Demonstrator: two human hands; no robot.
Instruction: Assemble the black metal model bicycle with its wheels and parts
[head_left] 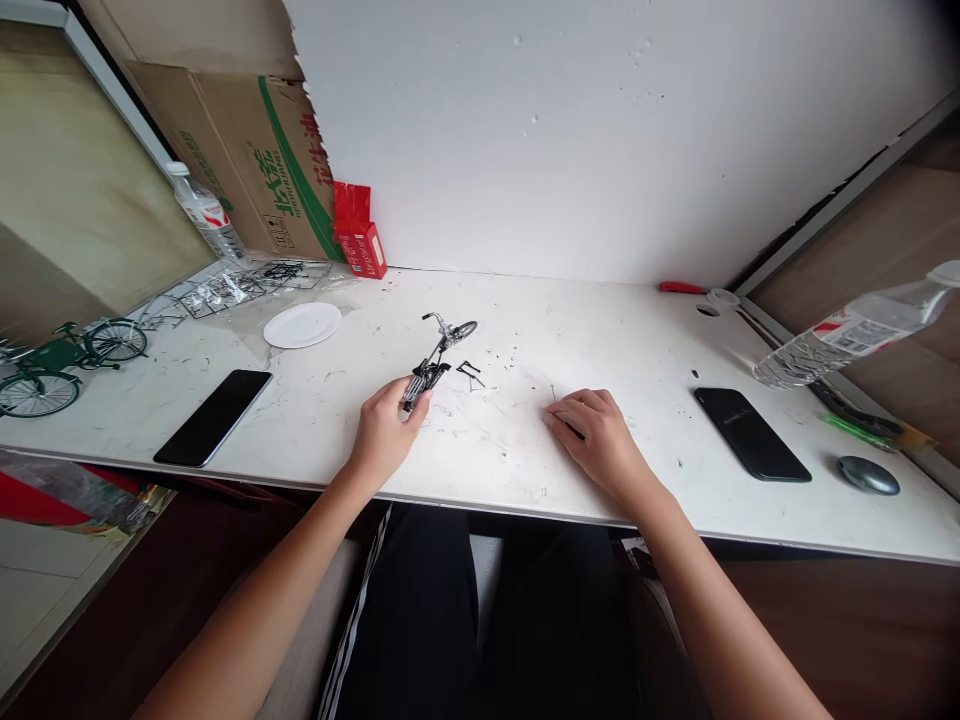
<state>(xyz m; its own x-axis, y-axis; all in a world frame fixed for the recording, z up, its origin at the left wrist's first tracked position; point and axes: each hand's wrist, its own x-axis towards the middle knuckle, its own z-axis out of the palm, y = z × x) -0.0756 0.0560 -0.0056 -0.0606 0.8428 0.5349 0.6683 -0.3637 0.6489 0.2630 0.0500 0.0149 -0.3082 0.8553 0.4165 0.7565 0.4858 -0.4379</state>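
Observation:
My left hand [388,425] is closed round the rear part of a small black model bicycle [435,370]. Its handlebar and one spoked wheel point away from me, toward the wall. Just right of the bicycle lies a small black frame-like part [470,374] on the table. My right hand [592,435] rests on the tabletop with its fingers drawn together. A thin small piece [553,391] sticks up by those fingertips, and something dark shows under the fingers. What exactly they hold is too small to tell.
On the left are a green model bicycle [71,362], a phone [214,418], a white lid [302,325], black part sprues [255,285], a red box [360,235] and a bottle [206,215]. Rightward lie another phone [752,433], a mouse [868,475] and a tilted bottle [855,335].

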